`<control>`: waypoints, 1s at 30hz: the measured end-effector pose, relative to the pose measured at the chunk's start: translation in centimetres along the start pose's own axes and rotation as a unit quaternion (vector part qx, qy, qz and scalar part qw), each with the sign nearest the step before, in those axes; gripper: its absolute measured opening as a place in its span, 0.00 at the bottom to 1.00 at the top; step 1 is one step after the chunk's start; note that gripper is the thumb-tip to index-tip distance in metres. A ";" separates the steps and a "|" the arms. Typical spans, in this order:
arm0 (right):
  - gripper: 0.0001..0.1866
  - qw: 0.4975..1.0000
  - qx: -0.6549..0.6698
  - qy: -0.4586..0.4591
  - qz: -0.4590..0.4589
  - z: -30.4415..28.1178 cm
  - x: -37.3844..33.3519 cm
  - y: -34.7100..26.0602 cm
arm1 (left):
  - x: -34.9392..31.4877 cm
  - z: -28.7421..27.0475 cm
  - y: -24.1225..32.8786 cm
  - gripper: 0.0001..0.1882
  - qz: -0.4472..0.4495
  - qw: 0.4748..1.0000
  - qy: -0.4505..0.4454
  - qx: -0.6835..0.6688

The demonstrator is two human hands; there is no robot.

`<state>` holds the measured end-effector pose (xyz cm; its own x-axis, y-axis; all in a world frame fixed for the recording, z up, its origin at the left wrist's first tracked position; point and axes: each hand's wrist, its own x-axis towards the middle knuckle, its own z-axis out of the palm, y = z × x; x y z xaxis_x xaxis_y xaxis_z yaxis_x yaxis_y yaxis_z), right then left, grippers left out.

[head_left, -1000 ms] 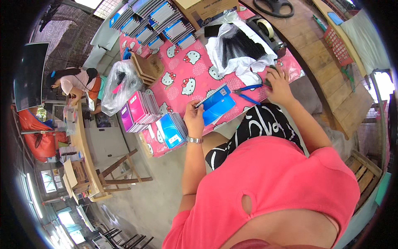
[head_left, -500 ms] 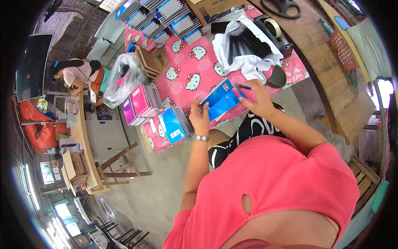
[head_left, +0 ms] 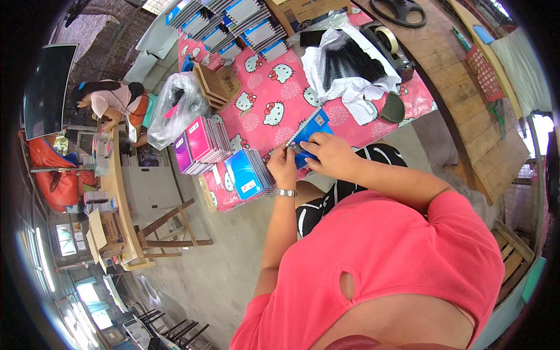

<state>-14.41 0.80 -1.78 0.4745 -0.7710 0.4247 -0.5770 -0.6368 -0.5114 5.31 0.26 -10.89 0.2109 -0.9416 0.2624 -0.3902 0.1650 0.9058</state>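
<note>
Blue spiral notebook (head_left: 317, 123) on the near edge of the pink cat-print surface (head_left: 262, 135); places below are taken from it. Left hand (head_left: 282, 167) at its lower left corner, grip pinching the bound edge; metal-band watch (head_left: 286, 192) on that wrist. Right hand (head_left: 331, 155) across its cover, grip curled over pliers (head_left: 296, 148), mostly hidden; only a grey head shows, at the coil. Whether the plier jaws meet the wire: cannot tell.

Just left of the notebook, a stack of blue notebooks (head_left: 245, 174); farther left, pink and purple ones (head_left: 204, 142) and a clear plastic bag (head_left: 175, 114). To its right, a dark rounded pad (head_left: 392, 109). Beyond it, black coils (head_left: 353, 63) on crumpled white paper (head_left: 312, 67). Well off left, a co-worker (head_left: 112, 100) bends forward.
</note>
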 end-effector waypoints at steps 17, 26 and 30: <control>0.11 0.991 -0.018 0.047 0.123 -2.0 -1.1 12.4 | -3.3 -12.9 6.7 0.13 -0.112 0.928 0.321 -0.150; 0.16 0.933 -0.113 0.096 0.329 -0.3 10.7 21.7 | -5.4 -13.5 2.6 0.17 -0.166 0.910 0.293 0.243; 0.23 0.916 -0.093 0.028 0.390 0.0 12.5 22.1 | -5.9 -13.4 2.3 0.17 -0.141 0.913 0.291 0.248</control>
<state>-21.30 -22.91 -7.77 -0.1625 -0.9864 0.0239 -0.8312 0.1238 -0.5421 15.15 10.08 -5.91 0.7496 -0.5873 0.3053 -0.5749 -0.3490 0.7401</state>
